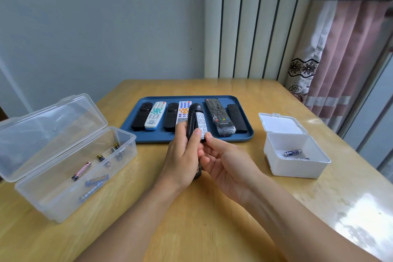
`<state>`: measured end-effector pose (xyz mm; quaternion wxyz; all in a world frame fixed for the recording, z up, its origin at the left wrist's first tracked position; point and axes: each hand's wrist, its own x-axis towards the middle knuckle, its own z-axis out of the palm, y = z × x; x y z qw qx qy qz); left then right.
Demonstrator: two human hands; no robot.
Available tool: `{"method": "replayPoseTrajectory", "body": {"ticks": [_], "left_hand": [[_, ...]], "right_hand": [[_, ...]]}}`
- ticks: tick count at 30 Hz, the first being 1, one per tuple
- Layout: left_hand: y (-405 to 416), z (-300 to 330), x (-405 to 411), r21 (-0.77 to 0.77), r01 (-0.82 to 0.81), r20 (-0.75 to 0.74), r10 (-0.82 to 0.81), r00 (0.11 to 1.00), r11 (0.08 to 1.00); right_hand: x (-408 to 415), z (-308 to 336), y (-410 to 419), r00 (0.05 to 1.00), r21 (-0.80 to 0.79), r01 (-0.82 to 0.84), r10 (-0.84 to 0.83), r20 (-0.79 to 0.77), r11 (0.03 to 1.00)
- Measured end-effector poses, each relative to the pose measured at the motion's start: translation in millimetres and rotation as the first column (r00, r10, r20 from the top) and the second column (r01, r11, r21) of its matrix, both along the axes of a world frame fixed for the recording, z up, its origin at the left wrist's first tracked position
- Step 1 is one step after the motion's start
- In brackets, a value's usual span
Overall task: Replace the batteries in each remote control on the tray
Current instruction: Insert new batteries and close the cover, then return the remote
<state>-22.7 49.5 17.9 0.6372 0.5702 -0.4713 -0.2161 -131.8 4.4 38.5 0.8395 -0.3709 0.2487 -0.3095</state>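
I hold a black remote (194, 119) upright above the table, its back with a white label facing me. My left hand (184, 153) wraps its lower body, thumb on the back. My right hand (225, 161) touches the remote's lower end with thumb and fingertips beside the label. Behind it a blue tray (240, 137) carries several remotes: black ones (141, 116), white ones (155, 115), and a long black one (219, 116) in plastic wrap. The bottom of the held remote is hidden by my fingers.
A clear open-lidded box (125, 155) at the left holds several loose batteries (81, 170). A small white open box (297, 168) at the right holds a blue battery (293, 152). The wooden table (191, 229) meets a wall behind and a curtain at the right.
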Motion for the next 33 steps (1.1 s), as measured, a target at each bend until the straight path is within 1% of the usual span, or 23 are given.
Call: {"method": "replayPoseTrajectory", "body": {"ticks": [2,4,7,9,12,15,19,21,24,28,30,33], "left_hand": [[1.2,0.4,2.7,0.008,0.028,0.054,-0.028,0.998,1.0],[3.5,1.4,6.0,0.01,0.047,0.138,-0.048,0.989,0.999],[7.0,4.7,8.0,0.015,0.144,0.167,-0.145,0.975,0.989],[8.8,5.7,7.7,0.022,0.194,0.191,-0.195,0.962,0.981],[9.8,5.2,7.2,0.033,0.226,0.207,-0.228,0.951,0.974],[8.0,4.4,6.4,0.033,0.248,0.15,-0.251,0.956,0.968],[7.4,3.0,4.9,0.042,0.333,-0.048,-0.331,0.942,0.942],[7.9,3.0,5.1,0.063,0.365,-0.11,-0.357,0.927,0.929],[8.2,3.5,5.6,0.058,0.386,-0.127,-0.377,0.918,0.921],[9.6,4.1,5.3,0.061,0.422,-0.146,-0.41,0.9,0.905],[10.1,3.6,6.0,0.069,0.426,-0.153,-0.413,0.898,0.902],[9.8,3.1,5.5,0.063,0.417,-0.149,-0.404,0.902,0.907]], "right_hand": [[-3.8,2.8,-4.2,0.997,-0.084,-0.027,0.021,-0.072,0.996],[-9.2,7.7,-9.3,0.984,-0.218,-0.056,0.017,-0.175,0.974],[-16.8,15.0,-13.6,0.956,-0.421,-0.116,-0.014,-0.294,0.9],[-19.8,16.5,-14.1,0.944,-0.491,-0.163,-0.01,-0.331,0.856],[-21.9,16.1,-15.5,0.929,-0.525,-0.227,0.02,-0.37,0.821],[-24.0,15.6,-19.9,0.921,-0.517,-0.274,0.067,-0.383,0.811],[-25.4,13.2,-23.8,0.923,-0.49,-0.28,0.091,-0.374,0.826],[-25.9,12.1,-25.5,0.922,-0.478,-0.272,0.084,-0.377,0.835],[-26.8,10.5,-28.3,0.919,-0.422,-0.293,0.132,-0.371,0.858],[-31.7,9.3,-34.2,0.896,-0.246,-0.359,0.258,-0.362,0.9],[-33.1,9.4,-35.7,0.881,-0.177,-0.39,0.309,-0.359,0.904],[-32.1,9.8,-35.2,0.876,-0.116,-0.417,0.365,-0.314,0.901]]}}
